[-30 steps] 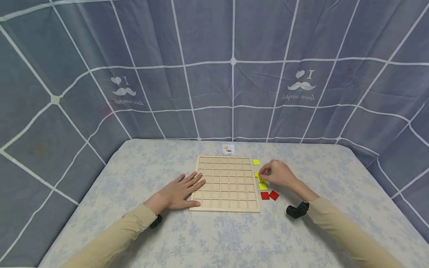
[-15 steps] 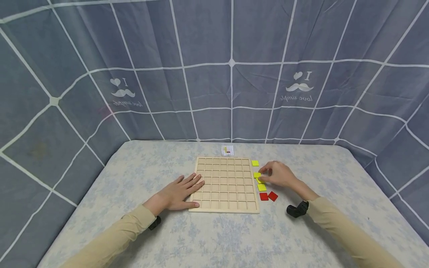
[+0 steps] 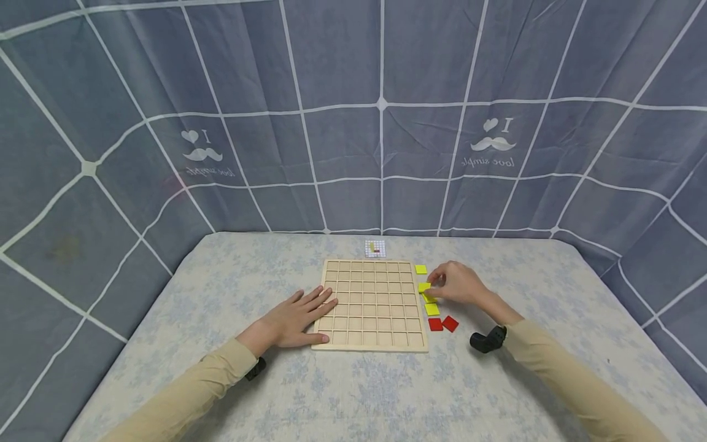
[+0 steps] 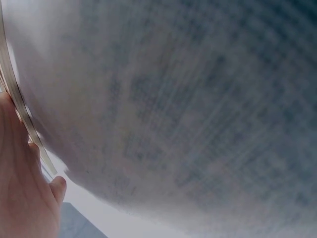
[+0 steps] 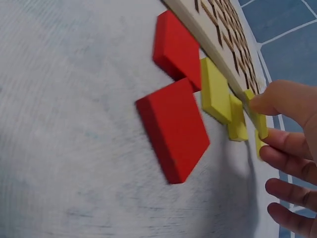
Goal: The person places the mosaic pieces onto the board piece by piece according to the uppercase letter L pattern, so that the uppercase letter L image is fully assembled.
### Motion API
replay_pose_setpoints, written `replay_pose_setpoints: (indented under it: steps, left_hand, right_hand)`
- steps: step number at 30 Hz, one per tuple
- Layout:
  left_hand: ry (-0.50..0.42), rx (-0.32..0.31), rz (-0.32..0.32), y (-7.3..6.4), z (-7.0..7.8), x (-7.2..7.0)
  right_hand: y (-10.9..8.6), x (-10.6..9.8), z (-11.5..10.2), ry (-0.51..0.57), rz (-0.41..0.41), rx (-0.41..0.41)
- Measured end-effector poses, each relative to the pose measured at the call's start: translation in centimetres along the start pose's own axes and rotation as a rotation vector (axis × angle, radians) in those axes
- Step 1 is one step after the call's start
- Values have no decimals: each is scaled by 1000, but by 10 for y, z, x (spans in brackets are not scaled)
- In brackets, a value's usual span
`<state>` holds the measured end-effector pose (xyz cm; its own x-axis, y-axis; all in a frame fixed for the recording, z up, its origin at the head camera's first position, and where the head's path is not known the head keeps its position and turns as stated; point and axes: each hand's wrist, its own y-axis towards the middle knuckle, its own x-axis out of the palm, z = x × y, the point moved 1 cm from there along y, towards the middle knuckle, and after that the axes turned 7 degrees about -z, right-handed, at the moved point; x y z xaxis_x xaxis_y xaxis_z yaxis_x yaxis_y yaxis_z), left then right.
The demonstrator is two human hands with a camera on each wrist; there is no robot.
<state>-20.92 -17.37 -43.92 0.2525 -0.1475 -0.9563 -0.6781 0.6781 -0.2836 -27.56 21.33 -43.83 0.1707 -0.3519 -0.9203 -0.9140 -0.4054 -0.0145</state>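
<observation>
A square wooden grid board (image 3: pixel 375 351) lies flat on the table, its cells bare wood where they show. My left hand (image 3: pixel 295 319) rests with spread, straight fingers on the board's left edge. At the right side my right hand (image 3: pixel 461 284) pinches a yellow square tile (image 5: pixel 260 121) between thumb and forefinger. Close by lie another yellow tile (image 5: pixel 215 91) and a partly covered yellow tile (image 5: pixel 237 119). Farther back is a single yellow tile (image 3: pixel 421 269). Two red tiles lie nearer me, one red tile (image 5: pixel 178 49) by the board and a turned red tile (image 5: pixel 174 130) beside it.
A small printed card (image 3: pixel 375 248) with a coloured grid lies behind the board. The table (image 3: pixel 364 399) has a pale floral cloth. A grey-blue curtain (image 3: pixel 342 147) with white lines hangs behind and at both sides.
My right hand's thumb and forefinger have closed on a yellow tile, and the hand has risen slightly. The left hand stays in place on the board.
</observation>
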Motion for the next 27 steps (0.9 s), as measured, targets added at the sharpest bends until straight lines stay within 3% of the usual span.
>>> replay_pose_setpoints:
  steps: [8,15,27]
  left_hand:
    - [-7,7,7,-2,1,0]
    - [-26,11,14,-1,0,1]
    - [-5,3,-3,0,0,2]
  right_hand:
    - [10,-5,-14,-26,20,4]
    - [20,-5,-32,-12,61,-62]
    - [56,11,-66,52,111,-98]
